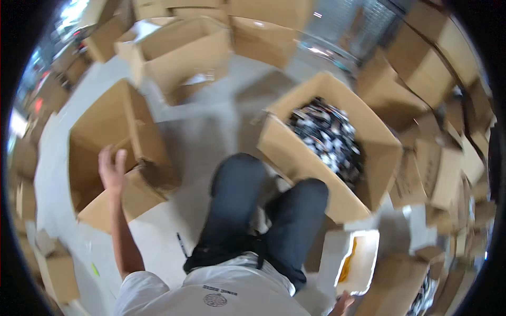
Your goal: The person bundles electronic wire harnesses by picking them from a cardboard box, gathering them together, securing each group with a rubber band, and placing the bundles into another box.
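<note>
My left hand (pixel 112 169) is raised over the near side of an open cardboard box (pixel 113 197) on the left. Its fingers are spread and nothing shows in them. At the lower right, my right hand (pixel 342 304) shows only in part, by the near edge of an open white box (pixel 334 253). Its fingers are small and blurred, so I cannot tell whether they grip that edge. Something yellow (pixel 347 266) lies inside the white box. Before my knees on the right stands a large cardboard box (pixel 295 158) with a heap of small black and silvery pieces (pixel 327 138).
Another open carton (pixel 184 60) stands ahead. Stacked cardboard boxes (pixel 416 73) crowd the right side. A carton with shiny pieces (pixel 392 287) is at the lower right. A dark pen-like stick (pixel 181 244) and a green scrap (pixel 95 269) lie on the grey floor (pixel 211 124).
</note>
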`<state>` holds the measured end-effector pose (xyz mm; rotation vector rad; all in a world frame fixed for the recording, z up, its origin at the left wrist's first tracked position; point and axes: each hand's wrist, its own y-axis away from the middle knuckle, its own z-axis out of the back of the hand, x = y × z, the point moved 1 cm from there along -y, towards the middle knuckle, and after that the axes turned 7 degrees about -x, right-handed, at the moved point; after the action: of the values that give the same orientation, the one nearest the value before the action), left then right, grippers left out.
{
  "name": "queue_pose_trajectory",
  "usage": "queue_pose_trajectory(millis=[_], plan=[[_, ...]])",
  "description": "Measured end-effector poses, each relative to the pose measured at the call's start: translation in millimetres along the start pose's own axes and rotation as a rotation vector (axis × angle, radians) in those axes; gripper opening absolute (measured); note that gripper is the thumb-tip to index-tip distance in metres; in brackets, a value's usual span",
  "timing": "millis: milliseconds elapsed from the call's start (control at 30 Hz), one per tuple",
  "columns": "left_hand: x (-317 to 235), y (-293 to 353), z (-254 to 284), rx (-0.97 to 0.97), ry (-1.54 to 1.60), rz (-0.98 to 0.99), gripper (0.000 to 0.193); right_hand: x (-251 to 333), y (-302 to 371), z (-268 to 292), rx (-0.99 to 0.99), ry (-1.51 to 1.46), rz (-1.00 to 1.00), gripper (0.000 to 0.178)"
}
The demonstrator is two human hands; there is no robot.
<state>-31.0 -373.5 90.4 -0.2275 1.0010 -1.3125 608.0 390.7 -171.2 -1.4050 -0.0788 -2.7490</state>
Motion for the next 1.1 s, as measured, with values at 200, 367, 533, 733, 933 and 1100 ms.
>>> queue_pose_trajectory(millis=[200, 367, 533, 733, 933, 1100], plan=[[59, 33, 24, 0.435, -0.313, -0.162, 0.069, 101, -11, -152, 0.04, 0.123, 0.475, 0.033], [13, 34, 23, 0.632, -0.463, -0.121, 0.043, 123, -25, -131, -0.209, 0.299, 0.87, 0.037], [-69, 53, -31, 0.679, -0.205, -0.327, 0.044, 118, -98, -112, -0.004, -0.05, 0.528, 0.038], [-30, 71, 29, 0.733, 0.017, -0.621, 0.039, 296, 9, -180, -0.26, 0.338, 1.142, 0.034], [80, 40, 147, 0.738, -0.671, -0.21, 0.02, 366, 44, -216, 0.025, 0.147, 1.109, 0.03], [12, 36, 125, 0.483, -0.091, 0.087, 0.072, 439, 96, -234, 0.085, 0.127, 1.202, 0.026]])
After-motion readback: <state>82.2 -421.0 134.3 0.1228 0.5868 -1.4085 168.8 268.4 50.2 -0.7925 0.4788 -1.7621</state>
